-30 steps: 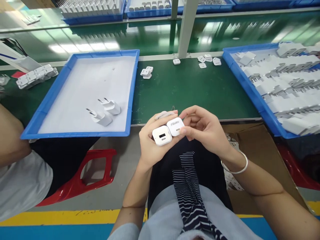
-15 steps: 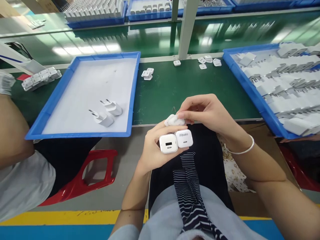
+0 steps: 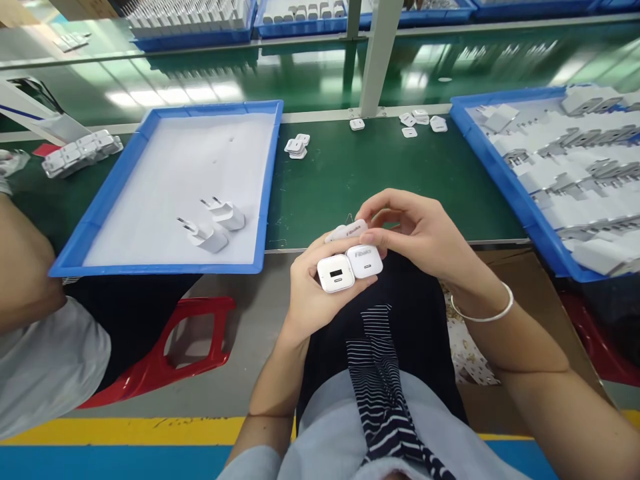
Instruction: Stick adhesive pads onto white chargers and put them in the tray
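My left hand (image 3: 313, 287) is wrapped round two white chargers side by side, port ends toward me. One charger (image 3: 336, 273) shows a black slot above a small oval port. The other charger (image 3: 365, 261) has "Fibaks" printed over one oval port. Above the left forefinger, small white cover plates (image 3: 345, 231) lie together, one lettered; how many is hard to tell. My right hand (image 3: 413, 230) pinches the lettered plate's right end between thumb and fingers. In the blue tray (image 3: 267, 193) at left, two white chargers (image 3: 223, 215) lie with their pins pointing up-left.
A blue tray (image 3: 505, 183) full of white chargers stands at right. Small white plates (image 3: 297, 147) are stacked on the green table (image 3: 340, 173), with several more near the post (image 3: 377, 60). At left, a co-worker's arm (image 3: 25, 257) is beside a red stool (image 3: 220, 333).
The plates above my left forefinger have turned so that printed lettering shows. My right hand has shifted slightly, its thumb lower by the charger. Both chargers have risen a little in view.
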Demonstrator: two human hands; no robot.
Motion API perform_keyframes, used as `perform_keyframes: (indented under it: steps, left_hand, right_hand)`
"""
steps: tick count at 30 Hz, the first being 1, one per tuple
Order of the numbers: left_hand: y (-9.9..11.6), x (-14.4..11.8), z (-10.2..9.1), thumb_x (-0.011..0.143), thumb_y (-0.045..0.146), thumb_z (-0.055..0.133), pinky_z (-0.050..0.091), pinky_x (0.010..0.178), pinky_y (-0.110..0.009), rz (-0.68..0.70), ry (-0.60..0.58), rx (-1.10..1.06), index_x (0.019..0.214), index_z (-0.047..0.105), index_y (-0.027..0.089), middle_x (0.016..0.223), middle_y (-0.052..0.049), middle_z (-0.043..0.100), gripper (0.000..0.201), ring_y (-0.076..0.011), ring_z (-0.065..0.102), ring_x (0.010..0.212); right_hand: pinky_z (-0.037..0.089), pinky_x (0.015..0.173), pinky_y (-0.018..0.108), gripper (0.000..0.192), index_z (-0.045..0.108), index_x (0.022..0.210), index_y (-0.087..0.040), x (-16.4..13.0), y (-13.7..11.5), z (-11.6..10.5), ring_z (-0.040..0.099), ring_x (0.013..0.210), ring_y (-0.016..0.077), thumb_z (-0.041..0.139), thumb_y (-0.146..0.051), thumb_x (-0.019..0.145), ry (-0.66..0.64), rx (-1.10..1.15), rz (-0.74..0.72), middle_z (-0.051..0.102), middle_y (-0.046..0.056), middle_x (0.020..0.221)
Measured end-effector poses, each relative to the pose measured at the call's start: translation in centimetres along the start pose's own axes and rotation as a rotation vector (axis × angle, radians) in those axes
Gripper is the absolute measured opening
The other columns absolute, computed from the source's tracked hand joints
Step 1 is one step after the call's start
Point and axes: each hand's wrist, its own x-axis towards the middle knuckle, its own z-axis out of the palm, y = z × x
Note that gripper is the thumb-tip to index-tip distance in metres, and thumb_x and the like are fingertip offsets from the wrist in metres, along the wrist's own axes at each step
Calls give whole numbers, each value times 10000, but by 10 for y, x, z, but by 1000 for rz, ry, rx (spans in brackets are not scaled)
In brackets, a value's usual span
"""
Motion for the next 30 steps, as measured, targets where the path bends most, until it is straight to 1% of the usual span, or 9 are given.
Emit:
perform_keyframes:
  steps: [4, 6, 9, 12, 16, 19, 23, 26, 30]
  left_hand:
    - [3, -2, -2, 669, 184, 920, 614, 954, -398, -14, -101, -45, 1099, 782, 263, 1095, -51, 806, 457, -235, 748, 1050]
    - [2, -4, -3, 687, 196, 909, 616, 930, -386, -55, -93, -49, 1087, 783, 248, 1080, -59, 808, 423, -225, 754, 1006]
    - [-3, -7, -3, 684, 215, 913, 604, 961, -418, -76, -25, 0, 1063, 788, 242, 1069, -66, 806, 400, -246, 746, 1038]
    - [-8, -7, 0, 654, 199, 930, 603, 969, -427, -65, 16, 20, 1059, 791, 250, 1097, -65, 795, 432, -261, 738, 1083]
    - [-21, -1, 14, 665, 208, 925, 581, 1037, -449, -124, 84, -41, 1089, 785, 243, 1161, -78, 782, 449, -272, 724, 1154]
    - [-32, 5, 24, 683, 240, 918, 568, 1072, -453, -168, 137, -108, 1126, 773, 239, 1225, -92, 766, 466, -277, 708, 1205]
    - [-39, 8, 26, 676, 249, 924, 589, 1043, -430, -176, 138, -143, 1147, 765, 236, 1248, -97, 759, 498, -271, 720, 1185]
    - [-38, 5, 22, 702, 238, 907, 559, 1084, -445, -101, 142, -93, 1144, 765, 238, 1255, -98, 757, 465, -264, 705, 1212]
    - [-33, 3, 18, 745, 231, 879, 558, 1071, -458, 19, 186, 51, 1136, 759, 222, 1252, -110, 755, 408, -257, 708, 1192]
  right_hand:
    - [449, 479, 225, 345, 633, 733, -197, 7, 15, -1, 534, 563, 84, 881, -437, 734, -95, 309, 167, 636, -24, 722]
    - [467, 498, 242, 318, 654, 723, -203, 8, 17, -1, 565, 600, 101, 880, -425, 738, 35, 244, 103, 663, -6, 755]
    - [479, 520, 272, 214, 706, 752, -229, 4, 13, -2, 568, 619, 126, 829, -392, 814, 338, -26, -69, 659, 7, 735]
    - [451, 486, 267, 230, 689, 771, -232, 0, 9, -4, 491, 504, 104, 759, -418, 887, 391, -125, -50, 575, -24, 598]
    - [496, 475, 215, 311, 666, 867, -220, -2, 22, 0, 588, 588, 102, 763, -516, 858, 245, 139, 128, 622, -18, 711]
    - [554, 529, 184, 335, 659, 945, -227, -4, 40, 10, 630, 661, 88, 857, -429, 765, 259, 454, 254, 669, -29, 816]
    - [575, 589, 135, 330, 681, 850, -203, -3, 57, 20, 648, 676, 49, 929, -297, 654, 293, 692, 335, 707, -44, 849]
    - [582, 546, 165, 253, 686, 851, -221, -1, 57, 19, 697, 707, 85, 893, -298, 726, 390, 590, 228, 732, -36, 851]
    - [593, 545, 232, 92, 695, 893, -251, -10, 37, 9, 707, 668, 125, 778, -284, 876, 545, 198, -48, 737, -19, 804]
